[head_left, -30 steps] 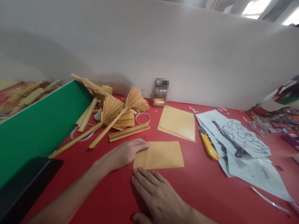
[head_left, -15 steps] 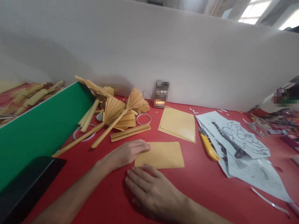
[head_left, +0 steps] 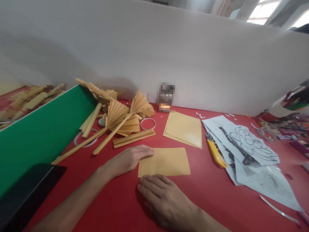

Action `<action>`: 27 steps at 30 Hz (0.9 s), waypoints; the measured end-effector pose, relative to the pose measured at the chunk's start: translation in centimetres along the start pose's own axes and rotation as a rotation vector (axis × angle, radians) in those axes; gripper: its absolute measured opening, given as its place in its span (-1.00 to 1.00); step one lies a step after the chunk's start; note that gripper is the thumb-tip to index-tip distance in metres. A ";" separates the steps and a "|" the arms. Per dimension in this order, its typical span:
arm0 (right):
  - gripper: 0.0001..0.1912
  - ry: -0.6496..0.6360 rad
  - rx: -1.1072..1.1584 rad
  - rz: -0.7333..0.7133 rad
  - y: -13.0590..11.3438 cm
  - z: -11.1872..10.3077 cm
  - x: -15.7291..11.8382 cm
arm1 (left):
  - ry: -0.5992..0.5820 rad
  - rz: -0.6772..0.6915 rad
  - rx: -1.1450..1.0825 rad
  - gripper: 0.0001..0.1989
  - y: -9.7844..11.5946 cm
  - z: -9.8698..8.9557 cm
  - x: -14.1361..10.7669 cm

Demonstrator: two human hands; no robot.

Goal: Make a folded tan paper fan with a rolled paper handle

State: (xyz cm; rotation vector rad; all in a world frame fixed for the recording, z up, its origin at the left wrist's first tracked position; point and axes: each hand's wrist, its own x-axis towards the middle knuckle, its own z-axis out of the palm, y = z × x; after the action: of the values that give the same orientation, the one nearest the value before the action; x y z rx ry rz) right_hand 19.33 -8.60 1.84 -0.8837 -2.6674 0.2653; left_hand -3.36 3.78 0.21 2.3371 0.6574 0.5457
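Observation:
A folded-looking sheet of tan paper [head_left: 169, 161] lies flat on the red tabletop in front of me. My left hand [head_left: 132, 157] rests on its far left corner, fingers stretched out together. Along the near edge, my right hand [head_left: 160, 195] lies palm down with its fingers extended and the fingertips at the paper. Neither hand is wrapped around anything. Beyond the left hand is a narrow pleated paper strip [head_left: 134, 138]. Farther back, two larger tan sheets [head_left: 184, 129] are stacked.
Pleated paper fans on rolled sticks [head_left: 118, 119] lie at the back left, beside a green panel [head_left: 48, 129]. A roll of tape [head_left: 148, 123] is near them. At right are a yellow cutter [head_left: 216, 154] and printed drawings [head_left: 253, 145]. A black device [head_left: 33, 193] sits front left.
My right hand has slid to the right along the paper's near edge, uncovering its near left corner. The left hand stays almost in place on the far left corner.

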 end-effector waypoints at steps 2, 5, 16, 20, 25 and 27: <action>-0.60 0.072 -0.125 -0.006 1.2 -0.1 -0.2 | 0.000 -0.010 0.007 -0.51 0.0 0.0 0.0; -0.62 0.129 -0.339 -0.075 2.7 -0.5 -0.2 | -0.003 -0.014 0.010 -0.52 0.0 0.1 0.0; -0.63 0.178 -0.497 -0.052 1.9 0.2 0.4 | 0.025 -0.021 0.018 -0.59 0.5 0.1 0.0; -0.66 0.172 -0.498 0.021 2.5 0.7 0.2 | 0.036 -0.018 0.042 -0.51 0.5 0.1 -0.2; -0.72 0.133 -0.429 0.071 2.4 0.3 0.0 | 0.013 0.032 0.117 -0.44 1.0 0.0 -0.7; -0.73 0.130 -0.340 0.115 1.8 0.5 0.0 | -0.008 0.034 0.141 -0.49 1.5 0.0 -0.8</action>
State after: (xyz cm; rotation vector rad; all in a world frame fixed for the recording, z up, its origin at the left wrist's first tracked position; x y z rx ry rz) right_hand 20.14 -7.19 0.88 -1.1140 -2.5836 -0.2211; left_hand -3.56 2.29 1.10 2.4850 0.6734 0.5199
